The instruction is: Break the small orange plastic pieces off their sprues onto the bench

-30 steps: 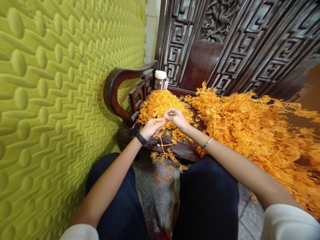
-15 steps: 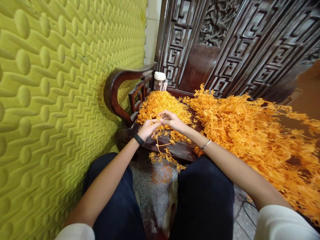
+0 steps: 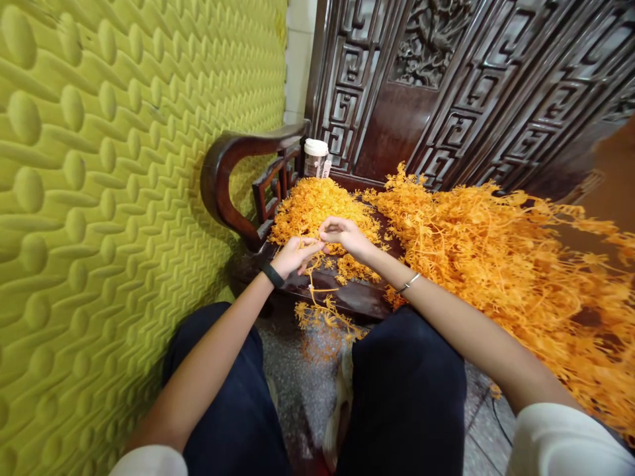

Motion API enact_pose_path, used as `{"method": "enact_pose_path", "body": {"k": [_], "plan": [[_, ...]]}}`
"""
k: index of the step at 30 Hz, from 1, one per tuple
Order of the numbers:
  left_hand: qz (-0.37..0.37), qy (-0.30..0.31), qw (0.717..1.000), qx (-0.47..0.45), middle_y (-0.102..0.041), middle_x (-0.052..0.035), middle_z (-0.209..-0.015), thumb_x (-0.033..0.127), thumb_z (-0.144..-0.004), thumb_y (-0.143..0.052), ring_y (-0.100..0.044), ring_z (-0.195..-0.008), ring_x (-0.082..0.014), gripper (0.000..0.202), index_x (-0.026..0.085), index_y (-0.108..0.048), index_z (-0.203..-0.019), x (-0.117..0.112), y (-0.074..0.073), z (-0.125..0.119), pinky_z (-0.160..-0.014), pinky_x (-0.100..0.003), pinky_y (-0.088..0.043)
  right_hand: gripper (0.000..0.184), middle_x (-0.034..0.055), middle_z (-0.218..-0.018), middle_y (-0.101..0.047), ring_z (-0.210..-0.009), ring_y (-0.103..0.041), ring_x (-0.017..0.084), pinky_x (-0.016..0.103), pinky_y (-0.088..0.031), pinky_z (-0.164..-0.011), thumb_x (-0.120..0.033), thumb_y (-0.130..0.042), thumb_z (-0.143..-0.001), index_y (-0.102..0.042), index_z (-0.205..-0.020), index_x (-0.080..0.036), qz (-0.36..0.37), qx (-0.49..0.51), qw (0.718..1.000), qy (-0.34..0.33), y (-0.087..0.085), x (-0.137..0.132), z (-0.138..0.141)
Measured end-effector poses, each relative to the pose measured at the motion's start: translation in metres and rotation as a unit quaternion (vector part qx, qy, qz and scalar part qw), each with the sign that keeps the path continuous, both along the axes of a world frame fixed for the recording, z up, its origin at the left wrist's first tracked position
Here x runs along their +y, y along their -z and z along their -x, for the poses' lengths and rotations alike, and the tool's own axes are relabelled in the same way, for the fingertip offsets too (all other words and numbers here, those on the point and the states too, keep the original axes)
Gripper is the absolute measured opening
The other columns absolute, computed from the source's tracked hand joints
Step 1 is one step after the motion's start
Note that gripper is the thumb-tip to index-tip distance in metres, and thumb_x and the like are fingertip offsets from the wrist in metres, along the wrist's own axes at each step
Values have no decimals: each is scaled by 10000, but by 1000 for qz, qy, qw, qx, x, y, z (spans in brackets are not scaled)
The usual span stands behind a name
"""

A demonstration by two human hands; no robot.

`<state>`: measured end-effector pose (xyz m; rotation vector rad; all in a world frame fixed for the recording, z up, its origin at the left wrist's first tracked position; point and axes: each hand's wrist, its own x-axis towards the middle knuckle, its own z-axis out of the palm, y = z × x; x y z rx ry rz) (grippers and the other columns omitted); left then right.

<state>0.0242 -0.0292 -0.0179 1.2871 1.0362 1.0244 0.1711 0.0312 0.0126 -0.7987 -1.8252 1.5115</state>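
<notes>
Your curled fingers are hiding the exact spot where your hands are meeting, and whatever small bit is sitting between the fingertips is too tiny to make out. Your left hand (image 3: 296,256) is also covering the upper end of the orange sprig (image 3: 322,314), and its lower tips are blurring against the speckled floor (image 3: 315,390). The large orange heap (image 3: 496,258) is running out of view at the right edge.

The sprig's long axis is running downward from beneath your left hand, then slanting to the right toward your right knee (image 3: 409,370). A short bare side stem is pointing right, and the branching ends are hanging past the front edge of the dark wooden bench (image 3: 370,301).

The sprig is lying below your grip, with its stem emerging under your left fingers. Your left hand appears to be closing on that stem, though the contact itself is not showing. Your right hand (image 3: 347,237) is bringing thumb and fingers together beside the left fingertips; you cannot tell whether it is pinching anything. Behind both hands, the smaller orange pile (image 3: 322,201) is resting on the bench.
</notes>
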Motion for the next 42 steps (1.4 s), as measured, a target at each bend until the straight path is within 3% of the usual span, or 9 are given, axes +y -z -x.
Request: {"method": "enact_pose_path", "body": {"k": [3,6,12,23,28,30,33,38,42], "plan": [[18,31,999,-32,-201,112,-418,412,-722,-639,-155,-331,-26,365,105,-666,-917,-2,-9,5,-291,-164,-196,86,-29,-610,-587,-575,-527,81,246,-425,-639,-161,-638,-624,-557,-650,-155,15,29,998,47,-2,-1,4],[24,46,998,-48,-183,115,-427,394,-731,-642,-142,-335,-24,383,99,-662,-974,-2,-11,8,-294,-159,-165,93,-30,-590,-572,-560,-511,77,247,-433,-656,-151,-636,-625,-544,-639,-156,84,42,994,62,-1,-2,6],[21,55,996,-70,-197,112,-432,350,-756,-626,-142,-345,-25,398,82,-641,-1050,0,-7,8,-292,-155,-165,101,-19,-602,-573,-627,-552,86,256,-458,-774,-86,-611,-599,-536,-596,-154,185,74,979,35,1,0,5],[15,86,993,-80,-196,110,-448,297,-757,-630,-157,-348,-23,387,73,-649,-1072,3,-10,15,-287,-155,-201,86,-38,-570,-534,-585,-520,71,274,-455,-808,-74,-612,-603,-572,-571,-143,199,117,972,34,2,-3,7],[6,132,991,-36,-179,116,-439,294,-789,-593,-158,-327,-27,416,123,-600,-1167,-2,-8,14,-285,-150,-233,139,-22,-540,-551,-560,-557,93,305,-484,-784,-98,-558,-702,-530,-575,-146,209,136,968,35,0,5,1],[-1,157,988,-1,-193,119,-424,322,-812,-566,-173,-308,-28,425,151,-573,-1201,-6,-4,10,-287,-149,-259,158,-7,-545,-580,-572,-595,114,325,-498,-779,-138,-543,-747,-508,-593,-153,196,149,968,46,-6,8,-6],[-4,136,991,4,-221,118,-417,359,-814,-567,-197,-311,-30,427,157,-572,-1190,-10,2,4,-303,-147,-299,128,13,-646,-655,-628,-641,131,330,-506,-778,-228,-577,-770,-493,-690,-173,128,156,978,51,-16,8,-13],[10,114,987,-113,-242,109,-464,384,-826,-548,-189,-336,-24,420,143,-572,-1169,-6,3,4,-335,-152,-349,234,4,-731,-689,-623,-642,111,296,-505,-734,-295,-656,-705,-489,-834,-193,24,106,990,87,-16,7,-14],[23,142,969,-202,-304,90,-483,401,-863,-470,-251,-330,-27,420,128,-581,-1162,0,2,9,-371,-182,-414,260,-10,-698,-691,-592,-643,111,297,-505,-711,-236,-630,-705,-410,-841,-204,6,89,986,138,-8,14,-12]]}}
